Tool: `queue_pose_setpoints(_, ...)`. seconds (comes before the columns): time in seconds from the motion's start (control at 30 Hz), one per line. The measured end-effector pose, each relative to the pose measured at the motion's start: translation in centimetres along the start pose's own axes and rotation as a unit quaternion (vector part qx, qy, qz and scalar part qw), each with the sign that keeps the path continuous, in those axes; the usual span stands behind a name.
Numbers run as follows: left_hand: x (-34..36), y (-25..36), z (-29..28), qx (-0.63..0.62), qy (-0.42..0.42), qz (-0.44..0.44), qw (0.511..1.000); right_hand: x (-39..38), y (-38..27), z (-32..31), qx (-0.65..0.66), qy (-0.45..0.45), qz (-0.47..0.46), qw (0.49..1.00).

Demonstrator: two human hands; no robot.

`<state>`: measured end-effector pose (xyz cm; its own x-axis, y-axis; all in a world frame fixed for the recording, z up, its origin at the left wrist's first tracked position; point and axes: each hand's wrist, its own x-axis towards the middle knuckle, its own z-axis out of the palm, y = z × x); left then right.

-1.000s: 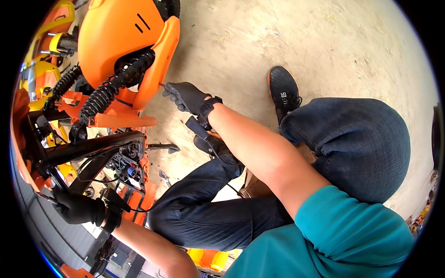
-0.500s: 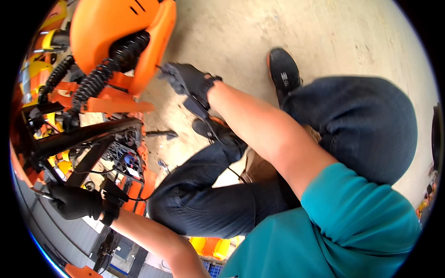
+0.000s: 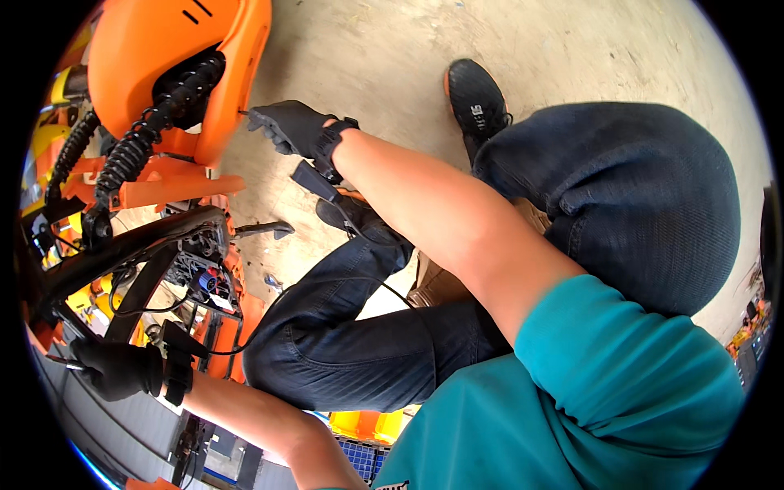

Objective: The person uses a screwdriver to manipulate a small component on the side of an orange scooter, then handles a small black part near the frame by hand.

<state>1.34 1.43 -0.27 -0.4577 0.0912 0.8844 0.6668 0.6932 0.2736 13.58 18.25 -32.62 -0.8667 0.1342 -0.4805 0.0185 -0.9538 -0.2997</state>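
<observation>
"What's changed in the last second?"

"Mostly the view: the machine sits farther left in it. The gloved right hand (image 3: 298, 128) has stayed beside the lower edge of the orange bodywork (image 3: 163, 57). I'd take that to mean the work there is being held steady, with no clear advance."

"How are that hand's fingers?"

"Pinched together on a thin dark piece (image 3: 243, 113) that pokes out past the fingertips toward the edge. I can't tell whether it touches."

"And the left?"

"The gloved left hand (image 3: 118, 370) has its fingers curled round a slim rod (image 3: 75, 366), a shiny bit showing just beyond them. Whether it's loose or part of the machine, I can't say. That grip looks much the same as it was, so I'd guess it serves to steady."

"What lies around them?"

"The bodywork is just left of the right fingers, with the coil-spring shock absorber (image 3: 131, 155) farther left and lower. The black frame tube (image 3: 135, 251) runs above the left fingers. Off to the right of the right fingers, well apart, a black shoe (image 3: 476, 98) stands on the floor (image 3: 359, 49)."
</observation>
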Motion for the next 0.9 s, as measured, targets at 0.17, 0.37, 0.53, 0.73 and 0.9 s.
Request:
queue_pose_setpoints(0.17, -0.5, 0.9, -0.1, -0.026, -0.009, -0.018, 0.999, -0.4, -0.4, 0.2, 0.012, -0.032, 0.021, 0.999)
queue_pose_setpoints(0.37, -0.4, 1.6, -0.3, -0.013, -0.011, 0.007, 1.0, -0.3, -1.2, 0.4, 0.059, -0.058, 0.095, 0.992)
queue_pose_setpoints(0.53, -1.3, 2.8, 0.0, -0.031, -0.023, -0.029, 0.999, 0.0, -1.7, -0.1, 0.141, -0.094, 0.134, 0.976)
queue_pose_setpoints(0.73, -1.1, 2.8, -0.5, 0.011, -0.033, -0.012, 0.999, -0.1, -1.3, 0.9, 0.147, -0.063, 0.135, 0.978)
queue_pose_setpoints(0.9, -1.2, 3.5, -0.4, -0.002, -0.045, -0.063, 0.997, 0.3, -1.8, 0.7, 0.166, -0.058, 0.145, 0.974)
